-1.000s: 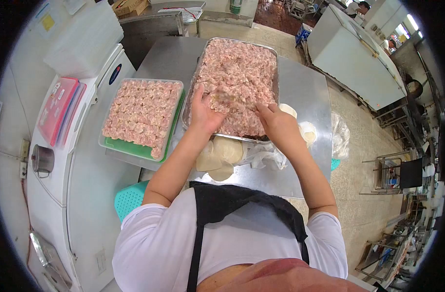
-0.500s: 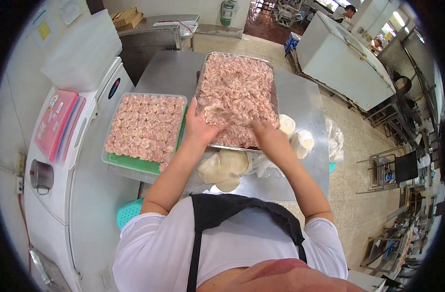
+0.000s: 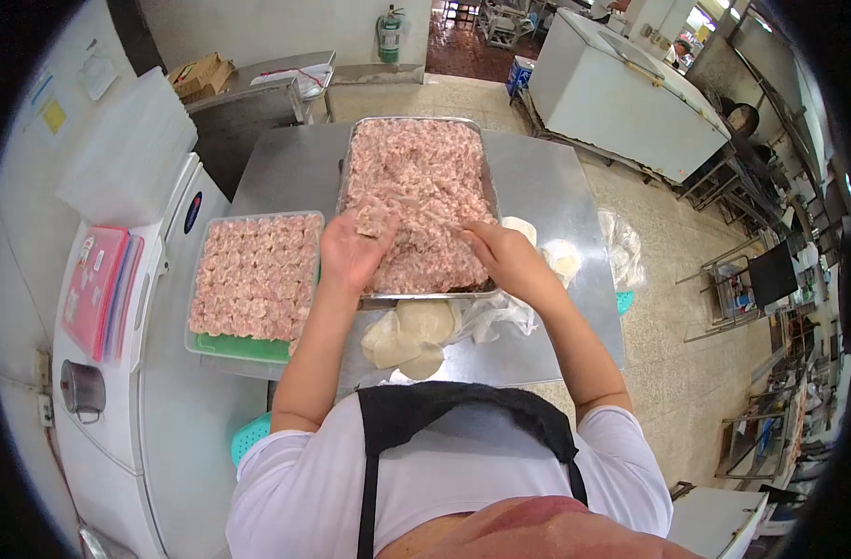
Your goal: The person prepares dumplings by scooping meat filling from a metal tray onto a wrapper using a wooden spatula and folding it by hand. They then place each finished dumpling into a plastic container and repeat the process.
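My left hand (image 3: 353,253) is palm up at the near left edge of a metal tray (image 3: 489,177) heaped with pinkish minced meat (image 3: 416,163). In its curled fingers sits a filled dumpling wrapper (image 3: 373,222) with meat on it. My right hand (image 3: 511,261) is closed over the tray's near right side, fingertips at the meat; what they grip, if anything, cannot be made out. Round pale wrappers (image 3: 411,328) lie in a loose pile below the tray, beside a crumpled clear plastic bag (image 3: 500,317). On the left, rows of filled dumplings (image 3: 256,270) cover a green-bottomed plastic tray (image 3: 244,345).
Two white round stacks (image 3: 562,259) stand right of the meat tray on the steel table (image 3: 546,177). A white fridge (image 3: 188,410) borders the left, with pink lids (image 3: 95,293) and a metal pot (image 3: 82,387) on it. A chest freezer (image 3: 621,102) stands beyond.
My hands have drawn apart; the right has moved away from the wrapper in my left hand, toward the tray's right side. The whole view has shifted slightly.
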The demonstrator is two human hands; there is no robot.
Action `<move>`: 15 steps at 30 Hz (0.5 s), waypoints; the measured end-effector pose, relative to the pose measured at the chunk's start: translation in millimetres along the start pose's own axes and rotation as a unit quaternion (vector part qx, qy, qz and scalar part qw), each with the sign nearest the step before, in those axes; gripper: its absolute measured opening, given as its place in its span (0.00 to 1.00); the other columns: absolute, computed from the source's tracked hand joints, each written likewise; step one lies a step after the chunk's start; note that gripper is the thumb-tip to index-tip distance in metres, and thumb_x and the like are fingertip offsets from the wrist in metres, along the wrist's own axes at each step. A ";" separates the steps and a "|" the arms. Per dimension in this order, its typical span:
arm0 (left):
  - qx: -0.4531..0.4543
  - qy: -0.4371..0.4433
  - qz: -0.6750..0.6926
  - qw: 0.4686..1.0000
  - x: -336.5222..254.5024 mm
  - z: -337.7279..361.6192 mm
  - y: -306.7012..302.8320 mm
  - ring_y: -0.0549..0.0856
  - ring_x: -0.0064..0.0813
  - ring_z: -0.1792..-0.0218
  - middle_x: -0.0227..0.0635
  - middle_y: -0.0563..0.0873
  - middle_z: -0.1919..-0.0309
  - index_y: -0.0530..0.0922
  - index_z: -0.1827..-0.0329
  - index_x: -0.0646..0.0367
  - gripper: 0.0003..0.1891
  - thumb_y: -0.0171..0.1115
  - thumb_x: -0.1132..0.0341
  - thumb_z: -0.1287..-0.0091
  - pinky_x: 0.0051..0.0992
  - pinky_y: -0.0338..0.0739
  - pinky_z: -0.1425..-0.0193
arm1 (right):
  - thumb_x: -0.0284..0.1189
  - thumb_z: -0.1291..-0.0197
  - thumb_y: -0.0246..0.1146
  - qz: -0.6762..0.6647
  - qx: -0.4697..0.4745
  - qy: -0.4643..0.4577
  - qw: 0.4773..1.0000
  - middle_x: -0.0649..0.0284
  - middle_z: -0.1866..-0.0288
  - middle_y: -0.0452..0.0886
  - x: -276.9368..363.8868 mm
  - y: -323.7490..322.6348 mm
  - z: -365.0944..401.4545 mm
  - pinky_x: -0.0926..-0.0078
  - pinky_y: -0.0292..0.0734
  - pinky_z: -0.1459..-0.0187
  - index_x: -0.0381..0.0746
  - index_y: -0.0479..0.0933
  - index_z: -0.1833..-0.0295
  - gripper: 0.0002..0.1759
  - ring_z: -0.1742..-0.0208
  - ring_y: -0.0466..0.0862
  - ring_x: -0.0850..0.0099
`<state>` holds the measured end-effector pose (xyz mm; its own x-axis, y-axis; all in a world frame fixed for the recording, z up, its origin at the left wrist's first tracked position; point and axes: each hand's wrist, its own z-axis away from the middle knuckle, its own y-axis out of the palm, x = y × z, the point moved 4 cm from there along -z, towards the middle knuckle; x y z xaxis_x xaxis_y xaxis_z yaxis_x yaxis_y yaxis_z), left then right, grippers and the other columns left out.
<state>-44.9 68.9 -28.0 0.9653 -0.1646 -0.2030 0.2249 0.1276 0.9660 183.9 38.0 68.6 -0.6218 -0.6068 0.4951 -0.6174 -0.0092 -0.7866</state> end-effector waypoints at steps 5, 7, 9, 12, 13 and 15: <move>0.065 -0.010 -0.419 0.906 21.6 20.7 37.3 0.76 0.42 0.38 0.51 0.79 0.51 0.57 0.28 0.54 0.32 0.55 0.80 0.35 0.42 0.79 0.39 | 0.35 0.32 0.54 -0.091 0.085 0.096 0.988 0.42 0.66 0.80 -29.8 -3.6 9.9 0.53 0.73 0.59 0.32 0.76 0.58 0.15 0.61 0.79 0.43; 0.063 -0.012 -0.504 0.861 25.6 11.4 29.4 0.78 0.37 0.40 0.46 0.79 0.46 0.59 0.27 0.52 0.36 0.63 0.77 0.38 0.36 0.77 0.37 | 0.36 0.32 0.54 -0.107 0.112 0.099 0.983 0.42 0.66 0.79 -27.7 -15.5 12.7 0.54 0.73 0.59 0.32 0.76 0.58 0.16 0.61 0.79 0.44; 0.184 0.258 -0.775 0.547 27.5 13.3 52.6 0.82 0.34 0.46 0.37 0.79 0.42 0.65 0.31 0.52 0.38 0.73 0.68 0.45 0.32 0.75 0.38 | 0.35 0.31 0.54 -0.072 0.165 0.083 0.980 0.49 0.63 0.84 -26.8 -25.3 14.4 0.64 0.76 0.57 0.34 0.79 0.51 0.16 0.60 0.83 0.53; 0.178 0.145 -0.767 0.599 40.6 14.1 66.5 0.82 0.31 0.51 0.35 0.83 0.50 0.76 0.43 0.56 0.28 0.75 0.67 0.49 0.30 0.75 0.42 | 0.37 0.32 0.55 -0.106 0.129 0.014 0.986 0.45 0.65 0.81 -27.0 -31.4 19.6 0.56 0.74 0.59 0.33 0.77 0.57 0.16 0.63 0.81 0.47; 0.173 0.087 -0.758 0.622 45.7 14.6 67.1 0.83 0.29 0.53 0.33 0.86 0.55 0.82 0.50 0.58 0.23 0.76 0.66 0.51 0.29 0.75 0.44 | 0.37 0.32 0.55 -0.108 0.133 0.011 0.985 0.45 0.65 0.81 -30.7 -26.7 21.1 0.56 0.74 0.59 0.33 0.77 0.57 0.16 0.63 0.81 0.47; 0.204 0.083 -0.794 0.567 47.2 5.2 60.1 0.82 0.27 0.53 0.32 0.85 0.55 0.81 0.51 0.59 0.22 0.76 0.68 0.51 0.28 0.76 0.45 | 0.37 0.33 0.56 -0.138 0.084 -0.053 0.985 0.49 0.65 0.82 -42.1 -14.2 22.9 0.58 0.76 0.60 0.36 0.78 0.53 0.15 0.63 0.81 0.49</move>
<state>13.4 63.8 21.3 -0.4049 0.3427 -0.8477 0.8105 -0.2947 -0.5062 229.9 45.5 50.5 -0.3817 -0.6427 0.6642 -0.6617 -0.3118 -0.6819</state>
